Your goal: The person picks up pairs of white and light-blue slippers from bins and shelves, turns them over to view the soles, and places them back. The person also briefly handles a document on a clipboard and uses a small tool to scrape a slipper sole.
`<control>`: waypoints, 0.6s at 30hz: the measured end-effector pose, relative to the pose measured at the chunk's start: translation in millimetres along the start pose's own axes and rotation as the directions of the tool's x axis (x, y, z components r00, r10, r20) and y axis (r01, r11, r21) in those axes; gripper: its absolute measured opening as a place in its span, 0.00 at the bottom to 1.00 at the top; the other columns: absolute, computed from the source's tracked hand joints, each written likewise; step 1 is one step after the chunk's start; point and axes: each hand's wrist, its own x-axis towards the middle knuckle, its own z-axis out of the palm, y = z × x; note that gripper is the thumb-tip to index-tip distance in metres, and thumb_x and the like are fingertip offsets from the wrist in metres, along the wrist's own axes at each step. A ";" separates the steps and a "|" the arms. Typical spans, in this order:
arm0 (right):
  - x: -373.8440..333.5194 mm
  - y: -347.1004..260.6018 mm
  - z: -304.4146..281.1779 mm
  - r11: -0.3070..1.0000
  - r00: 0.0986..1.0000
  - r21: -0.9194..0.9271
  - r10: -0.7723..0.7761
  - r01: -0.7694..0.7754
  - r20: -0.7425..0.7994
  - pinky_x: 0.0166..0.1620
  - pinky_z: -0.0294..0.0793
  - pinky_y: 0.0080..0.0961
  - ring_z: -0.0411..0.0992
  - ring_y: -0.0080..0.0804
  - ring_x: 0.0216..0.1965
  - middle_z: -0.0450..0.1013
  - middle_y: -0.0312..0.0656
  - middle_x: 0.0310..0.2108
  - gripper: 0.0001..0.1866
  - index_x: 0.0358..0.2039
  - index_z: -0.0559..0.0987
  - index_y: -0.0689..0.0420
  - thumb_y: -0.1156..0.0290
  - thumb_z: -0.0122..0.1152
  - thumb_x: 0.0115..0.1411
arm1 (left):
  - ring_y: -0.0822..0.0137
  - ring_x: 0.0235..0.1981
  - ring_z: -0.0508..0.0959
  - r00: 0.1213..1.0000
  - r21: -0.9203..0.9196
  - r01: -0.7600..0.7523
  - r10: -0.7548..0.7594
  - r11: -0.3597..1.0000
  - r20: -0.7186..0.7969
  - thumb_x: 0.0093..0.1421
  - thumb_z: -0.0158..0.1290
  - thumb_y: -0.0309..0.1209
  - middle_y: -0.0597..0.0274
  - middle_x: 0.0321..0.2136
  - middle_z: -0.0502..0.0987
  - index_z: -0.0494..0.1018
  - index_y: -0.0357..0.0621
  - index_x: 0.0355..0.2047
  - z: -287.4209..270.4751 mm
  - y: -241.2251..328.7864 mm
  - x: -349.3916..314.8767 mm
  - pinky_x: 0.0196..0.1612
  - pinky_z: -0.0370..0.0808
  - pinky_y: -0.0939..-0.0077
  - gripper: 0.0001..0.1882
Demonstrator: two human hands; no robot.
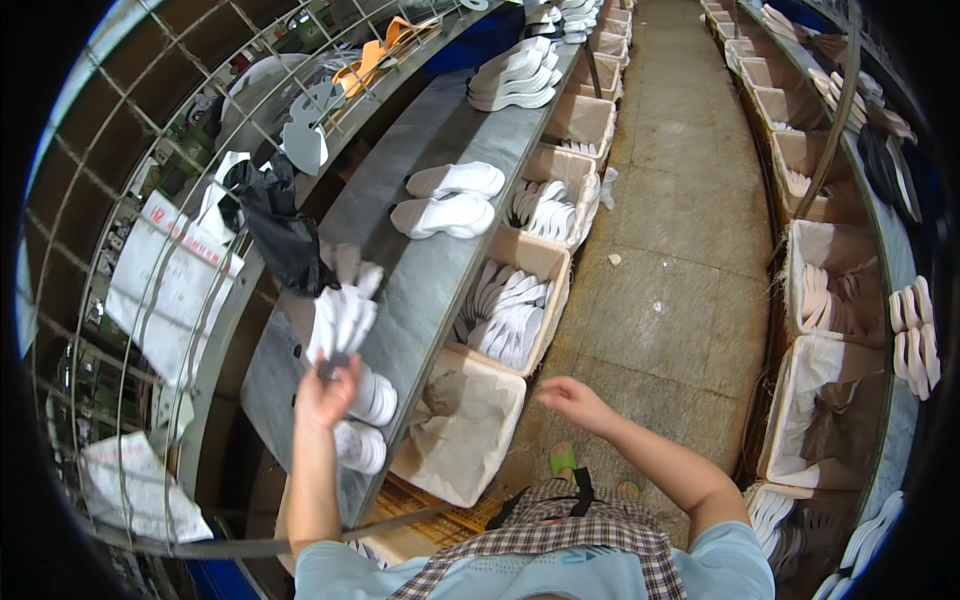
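holding a fanned bunch of white soles (pixel 342 318) by its lower end, the left hand (pixel 330 392) reaches over the grey worktop (pixel 420 120), its fingers bent in around the ends. the soles lean up and away from the hand, their upper tips near a black plastic bag (pixel 280 235) that hangs at the edge of the wire mesh (pixel 95 225); that upper end is partly blurred, so i cannot tell how many pieces are in the bunch. the right hand (pixel 575 404) is held out to the right, apart from the worktop, with its fingers loosely bent; whether they meet the thumb i cannot tell. just beside the left hand, two short white stacks (pixel 372 398) lie on the worktop near its front edge. farther along it two white bundles (pixel 443 215) lie side by side, and beyond them stands a taller pile of soles (pixel 513 75). below the worktop runs a row of cloth-lined bins (pixel 545 262), several with pale soles in them; the nearest lined bin (pixel 455 430) shows its crumpled cloth. across the aisle (pixel 680 250), a second bench (pixel 890 240) carries more soles above another row of bins. a checked apron (pixel 560 520) and a green slipper (pixel 563 459) show at the bottom.
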 end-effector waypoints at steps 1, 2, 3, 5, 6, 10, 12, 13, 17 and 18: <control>-0.9 -11.0 6.3 0.996 0.999 0.084 -0.010 0.007 0.041 0.45 0.68 0.27 0.69 0.31 0.45 0.71 0.42 0.43 0.23 0.51 0.66 0.60 0.59 0.53 0.59 | 0.49 0.42 0.70 0.997 0.048 0.047 -0.049 0.998 0.058 0.56 0.54 0.39 0.36 0.41 0.67 0.63 0.28 0.46 -2.1 -38.3 -26.8 0.33 0.77 0.76 0.26; -5.0 -22.1 11.5 0.984 0.995 0.161 0.058 -0.070 0.079 0.48 0.67 0.29 0.68 0.33 0.47 0.70 0.42 0.45 0.27 0.54 0.64 0.60 0.57 0.52 0.60 | 0.49 0.42 0.71 0.999 0.078 0.034 -0.037 0.996 0.032 0.57 0.53 0.38 0.37 0.42 0.67 0.63 0.29 0.46 -4.9 -73.0 -51.8 0.32 0.77 0.76 0.25; -9.9 -33.5 18.0 0.930 0.984 0.331 0.125 -0.160 0.125 0.52 0.63 0.32 0.64 0.34 0.51 0.66 0.42 0.49 0.31 0.57 0.58 0.58 0.55 0.52 0.59 | 0.50 0.42 0.71 0.993 0.123 0.067 -0.078 0.990 0.086 0.57 0.53 0.37 0.38 0.42 0.67 0.64 0.29 0.46 -8.8 -106.9 -72.3 0.32 0.77 0.76 0.24; -30.6 -51.3 28.0 0.732 0.964 0.634 0.122 -0.249 0.238 0.57 0.58 0.36 0.57 0.35 0.57 0.59 0.42 0.56 0.37 0.61 0.50 0.55 0.51 0.52 0.58 | 0.52 0.43 0.71 0.993 0.244 0.056 -0.080 0.968 0.089 0.57 0.53 0.36 0.43 0.46 0.67 0.64 0.32 0.47 -19.6 -167.7 -103.9 0.32 0.76 0.75 0.23; -44.3 -56.9 29.9 0.608 0.962 0.756 0.053 -0.243 0.267 0.59 0.55 0.37 0.54 0.36 0.59 0.56 0.42 0.58 0.39 0.62 0.47 0.54 0.51 0.52 0.58 | 0.54 0.45 0.70 0.977 0.289 0.129 -0.172 0.949 0.129 0.57 0.53 0.36 0.47 0.48 0.67 0.63 0.36 0.50 -25.3 -193.2 -116.1 0.36 0.76 0.71 0.24; -99.0 -54.4 28.0 0.542 0.987 0.838 -0.157 0.068 0.022 0.60 0.59 0.38 0.58 0.36 0.58 0.57 0.43 0.57 0.41 0.62 0.47 0.52 0.50 0.56 0.55 | 0.57 0.54 0.65 0.957 0.600 0.096 -0.240 0.794 0.163 0.55 0.56 0.37 0.58 0.55 0.61 0.46 0.52 0.62 -43.3 -285.5 -142.8 0.53 0.65 0.54 0.40; -126.3 -46.3 11.8 0.533 0.978 0.840 -0.207 0.102 0.013 0.58 0.62 0.36 0.60 0.35 0.57 0.58 0.43 0.57 0.41 0.62 0.47 0.52 0.53 0.56 0.55 | 0.58 0.55 0.64 0.961 0.668 0.134 -0.262 0.732 0.094 0.53 0.57 0.33 0.58 0.56 0.59 0.45 0.49 0.62 -49.0 -310.3 -149.8 0.54 0.64 0.55 0.42; -138.8 -44.6 4.4 0.544 0.977 0.831 -0.215 0.119 0.002 0.58 0.62 0.36 0.60 0.34 0.57 0.58 0.43 0.57 0.41 0.62 0.47 0.52 0.53 0.56 0.55 | 0.58 0.55 0.63 0.947 0.687 0.135 -0.298 0.714 0.123 0.53 0.58 0.32 0.58 0.56 0.59 0.45 0.48 0.62 -49.1 -319.6 -150.5 0.55 0.63 0.56 0.42; -167.4 -43.3 -13.1 0.589 0.969 0.805 -0.230 0.065 0.089 0.59 0.58 0.39 0.54 0.39 0.60 0.51 0.47 0.59 0.44 0.62 0.40 0.54 0.57 0.56 0.55 | 0.62 0.55 0.63 0.942 0.930 -0.301 -0.084 0.209 0.324 0.54 0.56 0.30 0.54 0.56 0.58 0.44 0.42 0.61 -32.1 -324.8 -138.4 0.54 0.65 0.67 0.40; -172.5 -43.2 -14.1 0.588 0.957 0.807 -0.260 0.053 0.127 0.59 0.58 0.38 0.53 0.40 0.60 0.50 0.49 0.59 0.45 0.62 0.38 0.56 0.58 0.56 0.55 | 0.62 0.54 0.64 0.919 0.872 -0.349 -0.057 0.343 0.390 0.55 0.55 0.32 0.53 0.55 0.60 0.44 0.39 0.61 -24.1 -324.7 -130.9 0.54 0.65 0.67 0.39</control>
